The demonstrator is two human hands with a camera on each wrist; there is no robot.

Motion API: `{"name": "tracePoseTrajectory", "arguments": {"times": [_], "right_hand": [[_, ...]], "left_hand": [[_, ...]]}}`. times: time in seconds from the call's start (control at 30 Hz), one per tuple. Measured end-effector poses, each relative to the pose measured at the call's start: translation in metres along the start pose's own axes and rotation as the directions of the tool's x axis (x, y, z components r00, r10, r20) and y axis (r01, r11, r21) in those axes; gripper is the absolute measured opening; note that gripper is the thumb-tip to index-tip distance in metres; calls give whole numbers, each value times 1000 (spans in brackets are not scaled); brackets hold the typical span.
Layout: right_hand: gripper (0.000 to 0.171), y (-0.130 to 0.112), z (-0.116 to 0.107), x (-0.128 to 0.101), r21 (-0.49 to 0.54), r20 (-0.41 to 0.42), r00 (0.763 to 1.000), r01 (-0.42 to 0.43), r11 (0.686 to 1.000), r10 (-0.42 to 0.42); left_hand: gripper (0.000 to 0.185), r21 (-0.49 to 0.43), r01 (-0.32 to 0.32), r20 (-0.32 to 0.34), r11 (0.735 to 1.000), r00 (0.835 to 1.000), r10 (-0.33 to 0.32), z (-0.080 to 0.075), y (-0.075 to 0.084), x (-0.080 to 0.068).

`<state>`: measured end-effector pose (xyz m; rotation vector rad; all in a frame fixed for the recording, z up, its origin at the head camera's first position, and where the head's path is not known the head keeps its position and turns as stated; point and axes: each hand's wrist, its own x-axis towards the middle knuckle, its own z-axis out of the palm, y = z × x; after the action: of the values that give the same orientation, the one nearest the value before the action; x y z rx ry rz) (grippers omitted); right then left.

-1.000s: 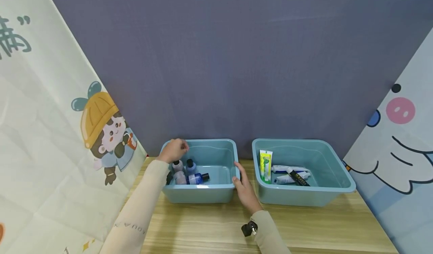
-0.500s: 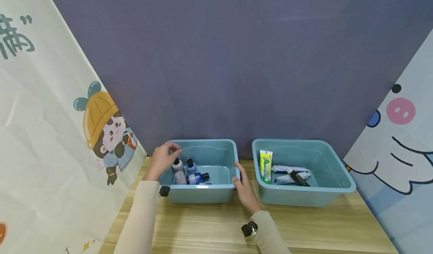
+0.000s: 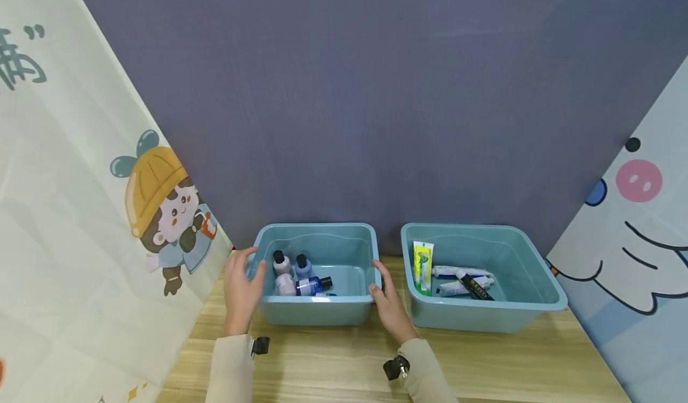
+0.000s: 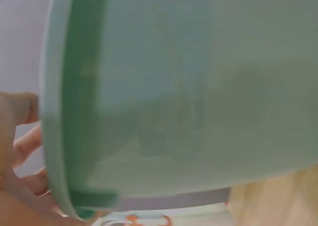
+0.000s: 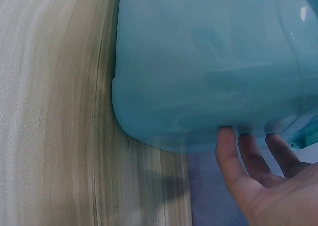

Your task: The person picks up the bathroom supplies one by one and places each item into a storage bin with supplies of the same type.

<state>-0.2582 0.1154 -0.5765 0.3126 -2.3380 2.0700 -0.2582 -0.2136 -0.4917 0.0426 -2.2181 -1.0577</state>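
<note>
The left blue-green plastic bin (image 3: 318,311) stands on the wooden table in the head view. Inside are several small black-capped bottles: two pale bottles (image 3: 285,285), a light blue bottle (image 3: 303,268) and a dark blue bottle (image 3: 307,286) on its side. My left hand (image 3: 242,292) is at the bin's left rim, thumb and fingers spread on either side. The left wrist view shows its fingers (image 4: 31,142) by the rim. My right hand (image 3: 393,310) holds the right rim near the front corner; its fingertips (image 5: 226,131) touch the outer wall in the right wrist view.
A second bin (image 3: 473,319) stands to the right. It holds a yellow-green tube (image 3: 423,265), white tubes (image 3: 454,288) and a black tube (image 3: 475,286). A grey-purple panel (image 3: 322,92) rises behind, with printed sheets (image 3: 64,212) at both sides.
My left hand has drawn back from above the bottles to the bin's left rim, with nothing seen in it. My right hand has stayed on the right rim.
</note>
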Motion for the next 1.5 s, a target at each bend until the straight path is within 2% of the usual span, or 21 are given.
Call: {"name": "tracePoseTrajectory", "arguments": {"times": [0.23,0.47,0.87,1.07,1.27,1.4,1.5], "right_hand": [[52,-2,1,0,-3,1,1000,-12,1000,12],[52,-1,2,0,-19,-5,1000,-10,1000,10],[52,-2,4,-1,-50,-16,1000,-18,999,17],[52,-2,3,-2,-62,-22,1000,-22,998,21],[55,-3,1,-6,-98,-44,999,-18,995,14],[55,-5,-1,-10,-111,-55,998,18,994,-25],[56,-8,-3,-15,-138,-76,997,14,990,-25]], "left_hand": [[41,-56,105,-24,993,994,-106,0,-19,-19],[45,-116,182,-5,976,983,-184,1,-28,-33],[52,-164,243,21,956,970,-242,6,-37,-58],[53,-163,243,-7,956,969,-247,8,-36,-66],[56,-51,227,-21,973,973,-228,6,-26,-67],[54,13,186,-24,983,982,-185,4,-15,-61],[52,58,120,-23,991,993,-119,3,-5,-53]]}}
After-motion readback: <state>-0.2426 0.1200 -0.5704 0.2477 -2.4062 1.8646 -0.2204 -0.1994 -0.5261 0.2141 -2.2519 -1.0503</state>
